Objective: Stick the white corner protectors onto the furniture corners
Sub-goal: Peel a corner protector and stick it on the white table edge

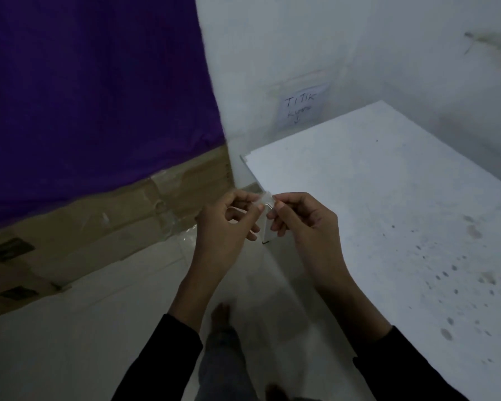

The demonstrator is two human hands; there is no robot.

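Note:
A small white corner protector [265,201] is pinched between the fingertips of both hands, in the middle of the view. My left hand [229,224] grips its left side and my right hand [304,224] grips its right side. They hold it just in front of the near left edge of a white table [388,204], beside the table's white leg [268,234]. The table's far left corner [245,157] is bare. Fingers hide most of the protector.
A purple cloth [93,91] hangs over flattened cardboard [99,227] on the left. A paper note with handwriting [300,107] is stuck to the white wall behind the table. Pale floor tiles [84,328] and my feet [223,316] lie below.

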